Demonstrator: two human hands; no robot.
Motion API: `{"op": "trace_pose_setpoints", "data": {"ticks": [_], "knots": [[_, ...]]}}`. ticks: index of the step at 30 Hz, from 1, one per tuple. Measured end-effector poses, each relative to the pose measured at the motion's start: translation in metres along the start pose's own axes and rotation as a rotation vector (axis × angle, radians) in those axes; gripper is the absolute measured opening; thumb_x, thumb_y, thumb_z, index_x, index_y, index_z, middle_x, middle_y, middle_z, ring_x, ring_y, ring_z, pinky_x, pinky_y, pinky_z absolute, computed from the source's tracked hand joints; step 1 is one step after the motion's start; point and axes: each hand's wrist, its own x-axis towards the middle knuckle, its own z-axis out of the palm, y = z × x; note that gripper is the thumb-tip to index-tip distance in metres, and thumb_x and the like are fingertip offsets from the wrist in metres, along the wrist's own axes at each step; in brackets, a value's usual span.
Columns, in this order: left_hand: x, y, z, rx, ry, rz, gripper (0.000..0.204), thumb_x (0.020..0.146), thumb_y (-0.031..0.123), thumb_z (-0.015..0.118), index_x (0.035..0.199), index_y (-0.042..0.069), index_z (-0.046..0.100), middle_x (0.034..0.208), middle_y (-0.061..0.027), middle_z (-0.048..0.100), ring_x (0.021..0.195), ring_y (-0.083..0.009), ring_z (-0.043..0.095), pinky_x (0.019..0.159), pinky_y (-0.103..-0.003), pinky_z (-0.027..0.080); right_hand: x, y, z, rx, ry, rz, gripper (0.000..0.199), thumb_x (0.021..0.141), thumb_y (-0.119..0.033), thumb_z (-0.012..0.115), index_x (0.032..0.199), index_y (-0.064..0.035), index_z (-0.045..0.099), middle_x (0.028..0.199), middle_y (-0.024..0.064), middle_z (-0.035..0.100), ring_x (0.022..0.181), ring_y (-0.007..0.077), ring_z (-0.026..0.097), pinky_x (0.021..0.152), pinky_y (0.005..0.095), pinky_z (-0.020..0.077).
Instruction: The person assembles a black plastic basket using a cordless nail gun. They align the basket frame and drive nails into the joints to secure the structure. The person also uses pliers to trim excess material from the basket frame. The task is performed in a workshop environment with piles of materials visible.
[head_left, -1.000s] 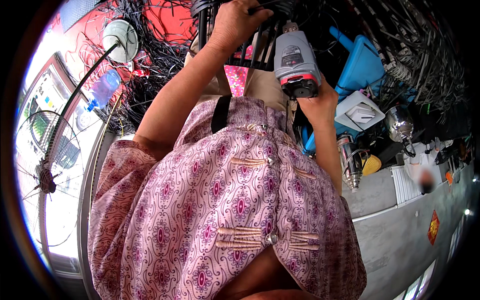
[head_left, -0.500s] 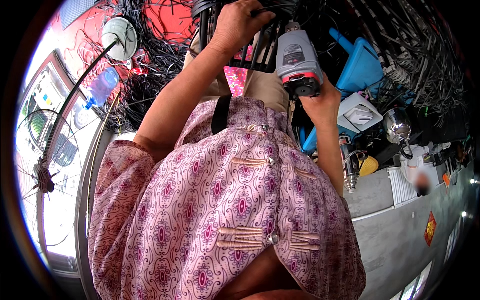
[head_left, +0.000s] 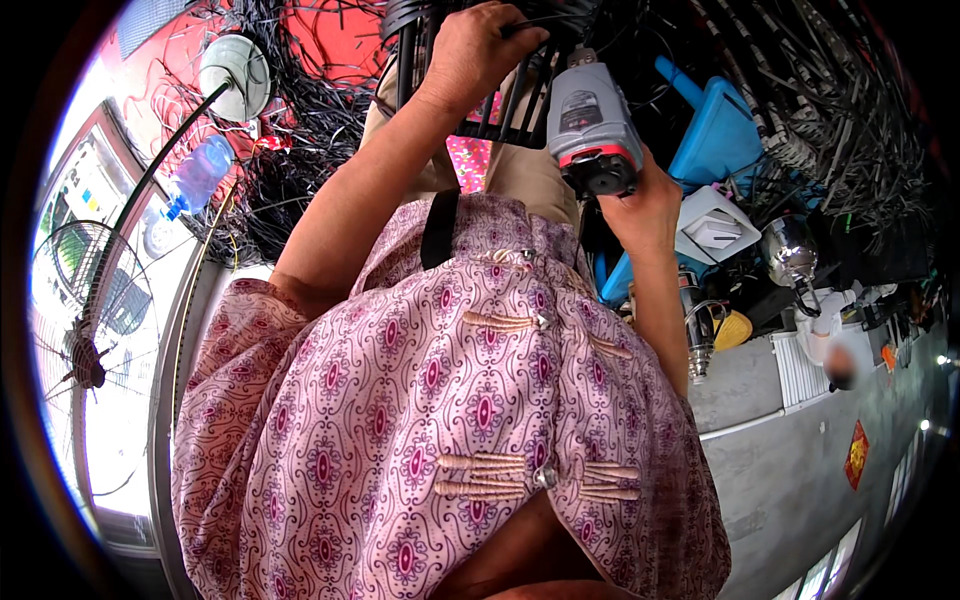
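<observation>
Well left of your left fingers lies a tangle of black strips (head_left: 285,195), loose and apparently unused. Just beside those fingers, black bands (head_left: 405,22) already sit close together along the top of the black slatted frame (head_left: 520,134). Your left hand (head_left: 472,52) is on the frame, fingers curled over its upper part; their tips are hidden, so I cannot tell whether they pinch a strip. Below them, the slats stand bare with gaps between; whether those count as finished, I cannot judge. To their right, the fingers of your right hand (head_left: 648,205) wrap the grey power tool (head_left: 592,112), its nose by the frame, contact unclear. Right of those, a blue plastic piece (head_left: 722,130) leans.
</observation>
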Motion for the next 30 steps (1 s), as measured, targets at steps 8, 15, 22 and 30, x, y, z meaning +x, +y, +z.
{"op": "trace_pose_setpoints", "data": {"ticks": [8, 15, 22, 30], "knots": [[0.007, -0.005, 0.01, -0.046, -0.02, 0.015, 0.027, 0.083, 0.028, 0.07, 0.085, 0.001, 0.068, 0.081, -0.0155, 0.065, 0.077, -0.0316, 0.065, 0.069, -0.036, 0.05, 0.008, 0.003, 0.003, -0.019, -0.007, 0.148, 0.043, 0.072, -0.027, 0.074, 0.109, -0.0083, 0.062, 0.084, 0.0193, 0.067, 0.076, 0.0374, 0.066, 0.064, 0.0424, 0.0533], [0.007, -0.026, -0.008, 0.067, -0.065, 0.187, 0.022, 0.092, 0.021, 0.055, 0.104, 0.004, 0.063, 0.097, -0.0165, 0.062, 0.092, -0.035, 0.06, 0.08, -0.038, 0.048, -0.028, 0.04, -0.001, 0.103, 0.081, 0.366, 0.042, 0.068, -0.026, 0.08, 0.099, -0.0017, 0.065, 0.081, 0.0159, 0.068, 0.071, 0.031, 0.068, 0.063, 0.0378, 0.0522], [-0.022, -0.042, -0.083, -0.67, 0.046, -0.454, 0.023, 0.094, 0.028, 0.059, 0.102, 0.008, 0.067, 0.078, -0.0005, 0.063, 0.056, -0.0033, 0.049, 0.05, -0.019, 0.038, -0.082, 0.106, -0.015, 0.34, 0.201, 0.739, 0.031, 0.073, -0.016, 0.078, 0.094, 0.0011, 0.062, 0.076, 0.0036, 0.063, 0.068, 0.0135, 0.056, 0.066, 0.0301, 0.0469], [0.008, 0.031, -0.122, -0.979, 0.295, -0.21, 0.058, 0.101, 0.052, 0.033, 0.099, 0.002, 0.062, 0.065, 0.003, 0.044, 0.056, -0.0076, 0.036, 0.05, -0.022, 0.026, -0.083, 0.108, -0.024, 0.364, 0.193, 0.829, 0.025, 0.075, -0.014, 0.075, 0.087, 0.0008, 0.058, 0.066, 0.0026, 0.059, 0.056, 0.0096, 0.052, 0.054, 0.0268, 0.0426]]}}
